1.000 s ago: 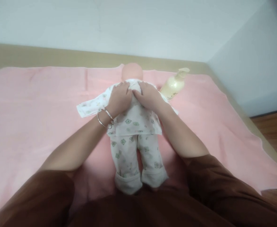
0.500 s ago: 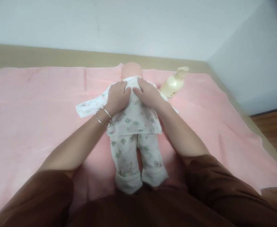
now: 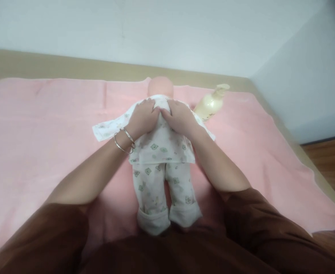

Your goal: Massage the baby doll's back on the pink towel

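Observation:
A baby doll (image 3: 167, 148) in a white printed top and trousers lies stretched out, its bald pinkish head (image 3: 160, 86) at the far end and its feet end towards me. No facial features show. My left hand (image 3: 144, 116) rests on the left half of the doll's upper body, fingers laid out over the cloth and thumb pointing inward. On the right half, my right hand (image 3: 181, 116) lies the same way. Both thumb tips nearly meet at the middle, below the collar. The doll's left-side sleeve (image 3: 107, 128) spreads flat; the right-side one is partly hidden behind my forearm.
Under the doll is a pink blanket (image 3: 53, 144) on a beige surface (image 3: 70, 65). A pale yellow pump bottle (image 3: 211, 104) stands just beyond my right hand. White walls rise behind and at the right; a wooden floor (image 3: 333, 163) shows at the right edge.
My two thumbs have drawn closer together at the middle of the doll's upper body. The view has shifted slightly; the doll and bottle keep their places.

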Action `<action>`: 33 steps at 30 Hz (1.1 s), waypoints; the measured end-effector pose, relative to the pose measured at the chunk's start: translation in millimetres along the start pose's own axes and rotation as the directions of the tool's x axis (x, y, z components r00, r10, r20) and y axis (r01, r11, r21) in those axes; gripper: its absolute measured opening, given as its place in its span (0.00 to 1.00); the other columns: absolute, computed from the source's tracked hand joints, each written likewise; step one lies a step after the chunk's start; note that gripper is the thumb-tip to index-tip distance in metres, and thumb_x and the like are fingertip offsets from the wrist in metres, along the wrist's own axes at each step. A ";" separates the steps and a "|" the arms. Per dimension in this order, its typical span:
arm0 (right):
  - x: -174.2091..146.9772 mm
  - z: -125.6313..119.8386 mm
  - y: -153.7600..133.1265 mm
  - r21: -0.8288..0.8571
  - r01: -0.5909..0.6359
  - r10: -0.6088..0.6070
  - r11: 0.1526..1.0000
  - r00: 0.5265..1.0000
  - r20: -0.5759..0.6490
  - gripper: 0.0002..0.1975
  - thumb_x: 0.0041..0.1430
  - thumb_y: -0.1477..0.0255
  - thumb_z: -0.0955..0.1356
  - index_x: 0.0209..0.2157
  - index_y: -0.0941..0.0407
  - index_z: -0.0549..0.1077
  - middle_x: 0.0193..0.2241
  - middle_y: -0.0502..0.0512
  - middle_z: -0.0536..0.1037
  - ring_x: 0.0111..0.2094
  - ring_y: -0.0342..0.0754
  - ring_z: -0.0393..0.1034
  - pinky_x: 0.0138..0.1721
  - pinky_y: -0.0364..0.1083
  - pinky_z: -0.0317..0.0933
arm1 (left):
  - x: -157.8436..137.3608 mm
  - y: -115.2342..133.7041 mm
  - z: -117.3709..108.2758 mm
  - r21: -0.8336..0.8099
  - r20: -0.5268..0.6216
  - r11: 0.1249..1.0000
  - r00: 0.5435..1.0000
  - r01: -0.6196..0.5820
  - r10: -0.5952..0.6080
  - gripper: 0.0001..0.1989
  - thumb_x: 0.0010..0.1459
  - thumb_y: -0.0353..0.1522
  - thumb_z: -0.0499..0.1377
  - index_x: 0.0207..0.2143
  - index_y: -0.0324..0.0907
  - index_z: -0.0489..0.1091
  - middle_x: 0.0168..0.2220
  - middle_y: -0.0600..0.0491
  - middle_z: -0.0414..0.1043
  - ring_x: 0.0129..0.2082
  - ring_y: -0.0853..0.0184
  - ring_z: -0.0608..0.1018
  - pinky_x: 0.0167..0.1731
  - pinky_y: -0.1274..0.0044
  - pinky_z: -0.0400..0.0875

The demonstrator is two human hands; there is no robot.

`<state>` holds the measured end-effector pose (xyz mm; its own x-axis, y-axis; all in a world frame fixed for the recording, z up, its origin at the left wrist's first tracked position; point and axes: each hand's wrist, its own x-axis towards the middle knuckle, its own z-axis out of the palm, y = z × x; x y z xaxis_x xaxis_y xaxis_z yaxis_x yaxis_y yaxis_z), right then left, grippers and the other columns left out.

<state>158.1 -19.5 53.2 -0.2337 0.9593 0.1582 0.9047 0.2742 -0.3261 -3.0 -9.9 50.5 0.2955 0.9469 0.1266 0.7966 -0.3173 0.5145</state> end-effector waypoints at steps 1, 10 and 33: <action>-1.9 -0.1 -3.3 -0.022 -0.003 0.003 1.000 1.000 0.003 0.20 0.71 0.60 0.55 0.44 0.59 0.71 0.47 0.68 0.78 0.51 0.62 0.71 0.57 0.62 0.64 | 3.0 -3.5 2.2 0.006 -0.011 1.000 1.000 0.017 -0.017 0.14 0.67 0.32 0.43 0.42 0.40 0.68 0.50 0.41 0.75 0.52 0.55 0.75 0.60 0.62 0.68; -16.3 -3.8 -21.7 -0.119 0.023 -0.021 0.993 1.000 0.022 0.23 0.68 0.72 0.54 0.54 0.67 0.71 0.55 0.73 0.75 0.59 0.65 0.69 0.61 0.62 0.63 | 3.9 -7.3 14.4 0.058 -0.103 0.997 0.994 0.051 -0.044 0.16 0.67 0.34 0.42 0.43 0.40 0.68 0.49 0.40 0.77 0.53 0.54 0.76 0.59 0.63 0.68; 1.3 5.2 5.7 0.121 -0.042 0.047 0.992 0.998 -0.045 0.25 0.66 0.60 0.59 0.58 0.58 0.65 0.60 0.67 0.74 0.60 0.66 0.68 0.62 0.68 0.62 | 1.5 -10.5 26.3 0.092 -0.187 0.996 0.982 0.004 0.014 0.24 0.69 0.35 0.42 0.56 0.35 0.70 0.61 0.38 0.72 0.63 0.52 0.72 0.68 0.58 0.63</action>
<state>161.0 -16.4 46.7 -0.1742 0.9673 0.1844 0.8637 0.2401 -0.4432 2.9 -6.5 23.0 0.2024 0.9354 0.2898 0.8427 -0.3172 0.4350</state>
